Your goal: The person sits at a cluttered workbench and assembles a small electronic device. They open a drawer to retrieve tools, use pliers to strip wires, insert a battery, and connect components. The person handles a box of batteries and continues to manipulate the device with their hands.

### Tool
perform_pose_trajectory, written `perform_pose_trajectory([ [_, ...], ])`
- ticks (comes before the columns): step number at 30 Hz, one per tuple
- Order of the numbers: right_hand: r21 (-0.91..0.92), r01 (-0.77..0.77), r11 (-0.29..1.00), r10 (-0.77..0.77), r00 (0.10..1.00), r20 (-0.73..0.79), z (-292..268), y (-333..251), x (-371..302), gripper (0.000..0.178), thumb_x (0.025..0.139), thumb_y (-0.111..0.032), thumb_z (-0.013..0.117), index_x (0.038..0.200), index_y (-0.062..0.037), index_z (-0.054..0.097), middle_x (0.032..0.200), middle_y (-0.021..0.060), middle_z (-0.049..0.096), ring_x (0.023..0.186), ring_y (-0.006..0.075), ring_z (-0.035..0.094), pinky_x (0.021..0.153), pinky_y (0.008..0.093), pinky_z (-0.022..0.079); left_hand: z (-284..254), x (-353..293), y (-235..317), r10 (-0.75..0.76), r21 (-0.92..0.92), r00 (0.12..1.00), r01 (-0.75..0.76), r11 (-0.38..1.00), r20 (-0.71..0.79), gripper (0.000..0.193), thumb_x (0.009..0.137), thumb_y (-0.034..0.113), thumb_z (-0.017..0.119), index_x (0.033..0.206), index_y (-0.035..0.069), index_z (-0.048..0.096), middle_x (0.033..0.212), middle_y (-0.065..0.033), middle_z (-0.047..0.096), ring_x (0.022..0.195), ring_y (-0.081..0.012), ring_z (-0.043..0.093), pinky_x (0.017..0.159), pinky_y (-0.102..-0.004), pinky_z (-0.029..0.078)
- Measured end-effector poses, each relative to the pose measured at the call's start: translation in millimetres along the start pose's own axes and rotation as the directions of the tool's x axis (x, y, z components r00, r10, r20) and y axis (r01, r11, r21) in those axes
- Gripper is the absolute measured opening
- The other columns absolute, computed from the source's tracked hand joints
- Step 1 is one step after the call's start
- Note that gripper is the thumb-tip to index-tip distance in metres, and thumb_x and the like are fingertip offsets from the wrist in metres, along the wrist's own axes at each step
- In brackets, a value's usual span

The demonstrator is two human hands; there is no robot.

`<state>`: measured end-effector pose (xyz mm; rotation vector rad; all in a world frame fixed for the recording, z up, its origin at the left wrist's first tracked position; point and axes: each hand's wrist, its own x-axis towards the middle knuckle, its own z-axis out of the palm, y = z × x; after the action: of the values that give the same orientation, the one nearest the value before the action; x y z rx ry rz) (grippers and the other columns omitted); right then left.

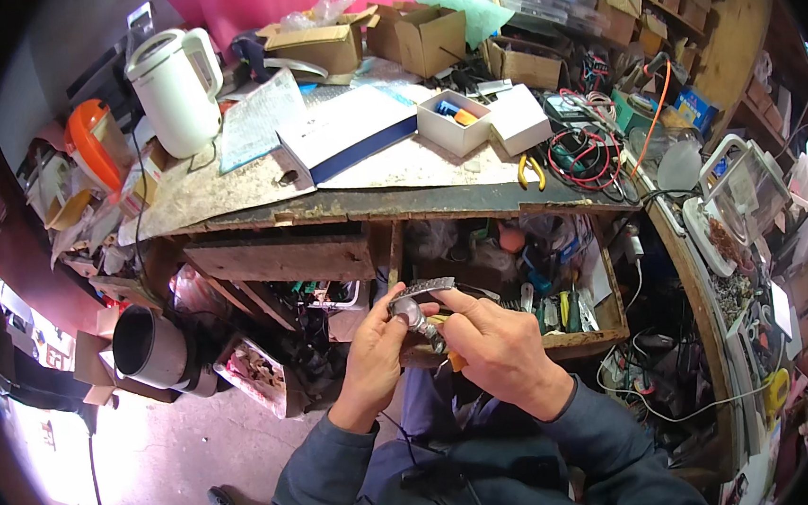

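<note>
A silver wristwatch (416,314) with a metal link band is held up in front of my lap, above the near edge of an open drawer. My left hand (374,359) is closed on its left side, thumb near the watch case. From the right, my right hand (508,344) grips the band, its index finger at the band's upper end and the other fingers curled. A small orange piece (457,360) shows beneath the right fingers; its kind and whether it is held are unclear.
The pulled-out wooden drawer (582,338) holds several hand tools. On the workbench (362,205) are a white open box (456,125), yellow-handled pliers (531,172), tangled red and black leads (596,157) and a white jug-shaped appliance (173,95). A metal pot (151,348) stands lower left.
</note>
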<state>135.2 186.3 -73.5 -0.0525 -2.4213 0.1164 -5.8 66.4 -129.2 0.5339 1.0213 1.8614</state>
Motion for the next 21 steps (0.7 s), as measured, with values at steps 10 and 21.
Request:
perform_pose_trajectory([
  [10,0.237,-0.087,0.968,0.094,0.995,-0.018,-6.7,2.7,4.0,0.021,0.072,0.002,0.073,0.082,-0.0053,0.055,0.130,0.0137,0.068,0.083,0.0266,0.071,0.061,0.0351,0.057,-3.2,-13.1,-8.1,-0.052,-0.047,0.997,0.055,0.997,0.061,0.039,0.102,0.002,0.055,0.140,-0.002,0.048,0.124,-0.0078,0.064,0.108,-0.0123,0.063,0.096,-0.0289,0.052],
  [21,0.273,-0.107,0.956,0.102,0.994,0.032,0.7,16.4,-4.8,0.023,0.071,0.002,0.071,0.082,-0.0052,0.052,0.115,0.0124,0.071,0.081,0.0306,0.068,0.063,0.0379,0.055,6.5,-25.6,15.0,-0.101,-0.075,0.989,0.110,0.991,0.110,0.033,0.101,0.002,0.056,0.133,-0.004,0.052,0.118,-0.0131,0.069,0.095,-0.0152,0.067,0.085,-0.0284,0.055],
])
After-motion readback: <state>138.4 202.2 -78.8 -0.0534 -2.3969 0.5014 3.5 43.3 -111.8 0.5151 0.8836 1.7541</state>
